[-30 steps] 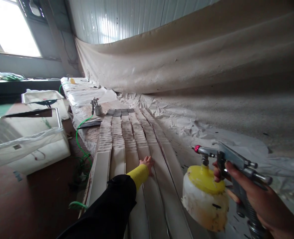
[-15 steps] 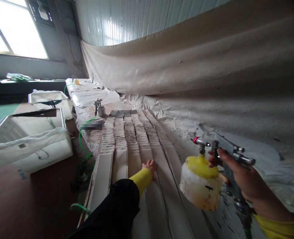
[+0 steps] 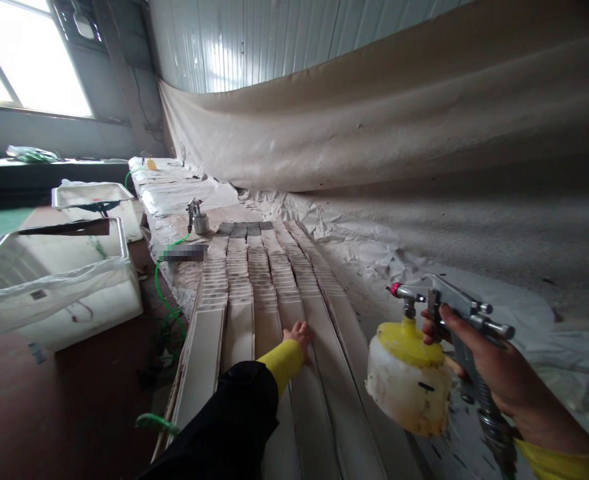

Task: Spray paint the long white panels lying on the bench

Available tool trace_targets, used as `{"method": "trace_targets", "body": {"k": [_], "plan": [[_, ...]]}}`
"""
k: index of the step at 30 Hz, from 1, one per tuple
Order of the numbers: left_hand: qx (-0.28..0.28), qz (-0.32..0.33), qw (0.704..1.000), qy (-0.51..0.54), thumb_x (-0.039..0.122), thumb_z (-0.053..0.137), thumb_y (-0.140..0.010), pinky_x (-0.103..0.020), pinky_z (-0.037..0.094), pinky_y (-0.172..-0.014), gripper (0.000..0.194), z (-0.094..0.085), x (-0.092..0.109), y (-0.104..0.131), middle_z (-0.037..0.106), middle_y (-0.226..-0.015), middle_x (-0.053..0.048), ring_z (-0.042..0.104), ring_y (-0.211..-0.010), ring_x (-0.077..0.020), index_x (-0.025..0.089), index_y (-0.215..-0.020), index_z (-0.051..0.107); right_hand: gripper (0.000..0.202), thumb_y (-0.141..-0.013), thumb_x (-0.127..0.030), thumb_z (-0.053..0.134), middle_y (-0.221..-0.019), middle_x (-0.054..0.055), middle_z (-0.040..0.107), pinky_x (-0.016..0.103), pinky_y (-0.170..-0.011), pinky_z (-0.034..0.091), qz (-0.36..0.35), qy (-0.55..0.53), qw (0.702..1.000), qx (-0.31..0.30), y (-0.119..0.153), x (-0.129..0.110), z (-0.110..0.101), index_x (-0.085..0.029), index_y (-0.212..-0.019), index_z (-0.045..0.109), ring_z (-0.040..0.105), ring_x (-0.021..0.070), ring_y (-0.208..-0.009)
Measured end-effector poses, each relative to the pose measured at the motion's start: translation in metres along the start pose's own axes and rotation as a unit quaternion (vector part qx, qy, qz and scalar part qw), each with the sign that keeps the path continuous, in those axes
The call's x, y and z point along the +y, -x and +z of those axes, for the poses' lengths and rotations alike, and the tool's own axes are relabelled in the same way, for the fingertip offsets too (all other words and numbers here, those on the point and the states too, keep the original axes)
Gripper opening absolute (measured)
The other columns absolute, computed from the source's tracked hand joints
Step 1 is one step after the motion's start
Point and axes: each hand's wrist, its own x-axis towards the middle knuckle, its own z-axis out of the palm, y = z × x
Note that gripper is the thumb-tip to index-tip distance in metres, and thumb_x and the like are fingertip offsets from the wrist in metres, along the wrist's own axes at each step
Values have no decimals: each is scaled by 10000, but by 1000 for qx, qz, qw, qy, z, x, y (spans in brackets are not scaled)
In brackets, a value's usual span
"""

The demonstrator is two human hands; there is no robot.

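Note:
My right hand (image 3: 489, 363) grips a metal spray gun (image 3: 449, 313) with a white cup and yellow lid (image 3: 407, 383) hanging below its nozzle, held over the right side of the bench. My left hand (image 3: 299, 333), in a yellow cuff and black sleeve, rests fingers down on long white strips (image 3: 254, 333) laid side by side along the bench. Beyond the strips lie rows of small white and dark tiles (image 3: 254, 260).
A second spray gun (image 3: 197, 217) on a green hose (image 3: 167, 300) sits at the far end. White tubs (image 3: 54, 280) stand on the floor at left. A stained cloth backdrop (image 3: 374, 133) hangs behind the paper-covered bench (image 3: 374, 253).
The spray gun dipped slightly lower and to the right after a small rise. My left hand stays on the strips at nearly the same spot.

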Motion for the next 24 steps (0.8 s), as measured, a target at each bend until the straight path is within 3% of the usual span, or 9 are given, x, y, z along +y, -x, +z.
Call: {"method": "trace_targets", "body": {"k": [8, 14, 24], "plan": [[-12, 1, 1000, 2, 518, 673, -565, -566, 363, -886, 894, -9, 2, 7, 94, -1472, -76, 103, -1318, -337, 283, -1335, 284, 513, -544, -604, 686, -700, 40, 564, 148, -283, 291, -15, -14, 1000, -22, -9, -8, 12, -169, -800, 595, 489, 157, -628], [-19, -3, 1000, 9, 538, 658, -562, -579, 331, -909, 924, -5, 0, 1, 70, -1477, -64, 89, -1323, -335, 304, -1351, 238, 455, -621, -588, 650, -698, 25, 559, 135, -291, 284, -39, -16, 998, -46, -23, -13, 25, -173, -798, 584, 497, 140, -625], [-25, -11, 1000, 17, 528, 658, -557, -590, 314, -912, 930, -3, 0, -1, 51, -1480, -48, 46, -1324, -364, 316, -1356, 231, 472, -591, -581, 672, -690, 22, 560, 125, -288, 273, -39, -18, 998, -37, -50, -22, 35, -161, -787, 586, 504, 126, -607]]}}
